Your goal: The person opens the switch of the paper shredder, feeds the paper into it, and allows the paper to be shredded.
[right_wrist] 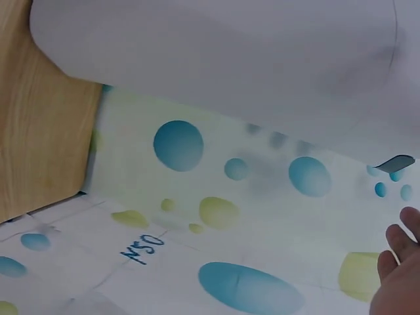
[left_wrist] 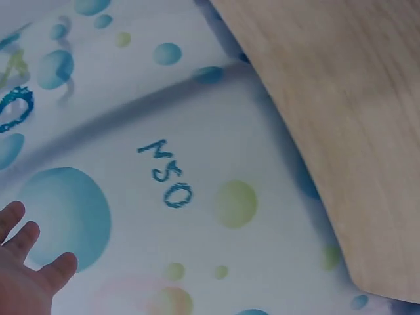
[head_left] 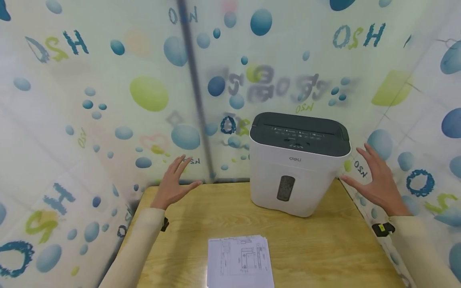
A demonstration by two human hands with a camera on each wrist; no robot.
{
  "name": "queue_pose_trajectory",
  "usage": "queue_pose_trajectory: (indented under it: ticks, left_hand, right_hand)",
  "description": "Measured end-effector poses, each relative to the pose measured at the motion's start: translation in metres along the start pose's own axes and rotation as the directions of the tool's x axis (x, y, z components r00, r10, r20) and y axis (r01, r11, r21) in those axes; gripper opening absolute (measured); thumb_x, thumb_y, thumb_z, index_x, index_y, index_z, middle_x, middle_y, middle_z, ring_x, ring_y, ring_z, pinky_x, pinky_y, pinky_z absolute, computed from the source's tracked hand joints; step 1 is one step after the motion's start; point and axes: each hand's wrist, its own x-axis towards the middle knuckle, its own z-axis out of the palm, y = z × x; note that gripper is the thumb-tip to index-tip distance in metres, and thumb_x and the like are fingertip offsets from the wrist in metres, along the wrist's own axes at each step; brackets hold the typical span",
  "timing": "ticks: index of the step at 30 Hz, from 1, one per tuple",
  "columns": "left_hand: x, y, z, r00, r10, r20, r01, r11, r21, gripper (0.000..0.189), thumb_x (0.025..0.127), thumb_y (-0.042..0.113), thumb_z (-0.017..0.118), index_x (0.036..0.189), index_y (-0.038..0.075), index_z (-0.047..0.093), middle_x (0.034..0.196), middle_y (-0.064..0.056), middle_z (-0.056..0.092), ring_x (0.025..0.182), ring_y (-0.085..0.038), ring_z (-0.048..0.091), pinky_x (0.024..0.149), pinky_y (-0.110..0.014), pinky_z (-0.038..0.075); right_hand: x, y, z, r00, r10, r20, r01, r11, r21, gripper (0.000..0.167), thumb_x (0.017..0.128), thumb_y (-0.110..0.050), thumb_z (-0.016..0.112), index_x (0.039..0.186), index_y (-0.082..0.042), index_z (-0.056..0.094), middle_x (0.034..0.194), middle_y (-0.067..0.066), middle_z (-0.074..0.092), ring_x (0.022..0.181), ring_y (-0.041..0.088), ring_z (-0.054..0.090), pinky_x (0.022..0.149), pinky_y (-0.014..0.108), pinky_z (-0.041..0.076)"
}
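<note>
A white paper shredder with a dark grey top stands upright at the back right of the wooden table. To its right, my right hand is held in the air with fingers spread and nothing in them. My left hand hovers over the table's back left part, also spread and holding nothing. A stack of paper sheets with printed technical drawings lies near the front middle. The right wrist view shows the shredder's white side above and left of my fingers.
A curtain printed with blue and green dots surrounds the table on the back and sides. Behind it runs a dark upright pole. The table's back left corner shows in the left wrist view.
</note>
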Motion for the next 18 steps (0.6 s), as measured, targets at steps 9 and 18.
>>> queue_pose_trajectory:
  ticks: [9,18]
  left_hand:
    - [0.036,0.029,-0.013,0.996,0.086,0.023,-0.085,0.996,-0.033,0.091,0.086,0.058,0.077,0.161,0.036,0.031,0.168,-0.006,0.030,0.155,-0.033,0.029,0.117,-0.064,0.034]
    - [0.069,0.059,-0.018,0.976,0.216,0.040,-0.215,0.976,-0.015,0.087,0.087,0.059,0.075,0.160,0.033,0.036,0.166,-0.002,0.035,0.154,-0.027,0.033,0.120,-0.058,0.035]
  right_hand:
    - [0.013,-0.020,-0.005,0.995,-0.089,-0.040,0.089,0.996,0.015,0.095,0.082,-0.030,0.087,0.161,-0.028,0.034,0.172,0.001,0.023,0.158,0.038,0.021,0.118,0.076,0.016]
    - [0.026,-0.036,0.004,0.926,-0.339,-0.165,0.343,0.939,-0.001,0.090,0.066,-0.008,0.095,0.147,-0.016,0.057,0.157,0.007,0.050,0.147,0.025,0.044,0.123,0.024,0.029]
